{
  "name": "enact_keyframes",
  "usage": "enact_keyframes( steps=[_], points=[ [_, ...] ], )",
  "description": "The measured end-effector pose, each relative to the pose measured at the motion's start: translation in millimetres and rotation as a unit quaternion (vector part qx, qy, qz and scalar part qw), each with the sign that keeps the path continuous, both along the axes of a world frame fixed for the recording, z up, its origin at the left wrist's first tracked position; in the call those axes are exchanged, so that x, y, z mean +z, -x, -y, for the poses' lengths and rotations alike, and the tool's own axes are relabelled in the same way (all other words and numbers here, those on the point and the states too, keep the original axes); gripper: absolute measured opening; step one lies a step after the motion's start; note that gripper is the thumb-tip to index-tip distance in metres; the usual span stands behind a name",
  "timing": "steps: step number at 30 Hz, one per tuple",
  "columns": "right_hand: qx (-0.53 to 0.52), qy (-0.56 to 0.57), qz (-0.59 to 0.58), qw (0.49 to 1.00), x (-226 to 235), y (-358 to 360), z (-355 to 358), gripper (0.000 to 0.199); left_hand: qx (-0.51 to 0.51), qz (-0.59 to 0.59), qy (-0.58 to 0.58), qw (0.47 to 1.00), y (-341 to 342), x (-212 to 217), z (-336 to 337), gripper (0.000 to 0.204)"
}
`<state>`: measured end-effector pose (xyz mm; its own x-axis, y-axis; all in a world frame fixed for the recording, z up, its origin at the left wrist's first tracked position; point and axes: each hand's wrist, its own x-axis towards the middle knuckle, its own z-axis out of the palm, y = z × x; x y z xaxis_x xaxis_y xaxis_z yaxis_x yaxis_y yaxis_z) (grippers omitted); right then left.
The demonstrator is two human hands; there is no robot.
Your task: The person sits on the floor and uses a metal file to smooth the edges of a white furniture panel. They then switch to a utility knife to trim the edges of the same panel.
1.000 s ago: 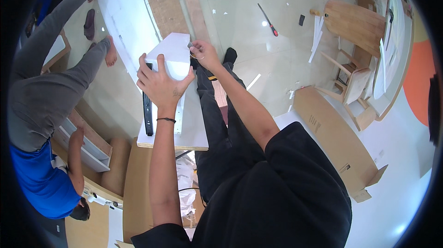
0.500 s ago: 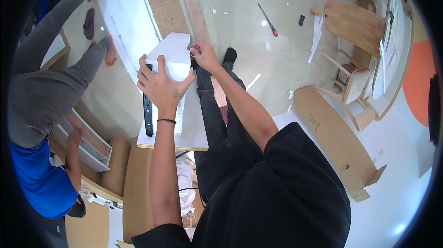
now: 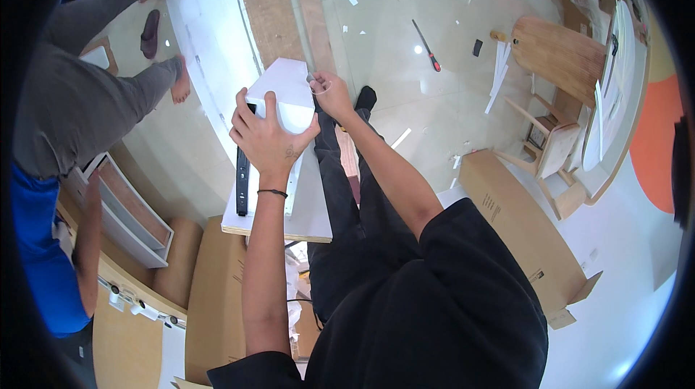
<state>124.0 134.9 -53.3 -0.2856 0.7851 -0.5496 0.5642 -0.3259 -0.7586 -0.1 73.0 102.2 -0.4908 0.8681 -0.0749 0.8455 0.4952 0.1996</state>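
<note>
A small white panel with angled corners point(image 3: 281, 79) lies on a long white board point(image 3: 311, 204) in front of me. My left hand point(image 3: 268, 139) spans the near part of the panel, fingers over its left side and thumb at its right edge. At the panel's right edge, my right hand point(image 3: 331, 97) pinches a small grey piece, partly hidden by the fingers. A thin pale strip curls in a loop beside those fingertips. Left of my left wrist, a black slotted rail point(image 3: 242, 186) lies lengthwise on the board.
Another person in grey trousers point(image 3: 94, 110) and a blue shirt is at the left, beside a drawer-like box point(image 3: 134, 208). A red-handled file-like tool point(image 3: 427, 47) and white offcuts lie on the floor. A wooden chair point(image 3: 554, 128) and opened carton point(image 3: 521, 230) are at right.
The whole view has shifted slightly, so things sit a little lower and mostly further right. Both my hands keep their grips at the panel. The other person has moved toward the left rim.
</note>
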Motion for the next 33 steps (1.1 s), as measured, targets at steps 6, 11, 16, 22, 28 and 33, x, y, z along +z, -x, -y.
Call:
enact_keyframes(
  steps=[6, 11, 16, 22, 28, 33],
  points=[
    [0.003, 0.037, 0.002, 0.999, 1, -2, -6, 0.02, 0.007, 0.007, 0.003, 1.0, 0, 2, -2, 0.071],
    [0.012, -0.013, 0.035, 0.999, 2, -2, 1, 0.021, 0.002, 0.002, 0.0, 1.0, 1, 1, -2, 0.071],
    [-0.001, 0.0, 0.033, 0.999, 1, -1, 5, 0.02, -0.001, -0.002, -0.009, 1.0, 1, 0, -1, 0.071],
    [0.038, -0.024, 0.05, 0.998, 9, -2, 2, 0.018, 0.003, 0.0, -0.002, 1.0, 1, 2, -2, 0.071],
    [0.02, -0.044, 0.043, 0.998, 3, -2, 6, 0.017, -0.001, 0.002, -0.006, 1.0, 2, 2, -2, 0.071],
    [-0.008, -0.027, 0.018, 0.999, -1, -1, 12, 0.016, 0.001, 0.006, -0.009, 1.0, 2, 1, -2, 0.072]
  ],
)
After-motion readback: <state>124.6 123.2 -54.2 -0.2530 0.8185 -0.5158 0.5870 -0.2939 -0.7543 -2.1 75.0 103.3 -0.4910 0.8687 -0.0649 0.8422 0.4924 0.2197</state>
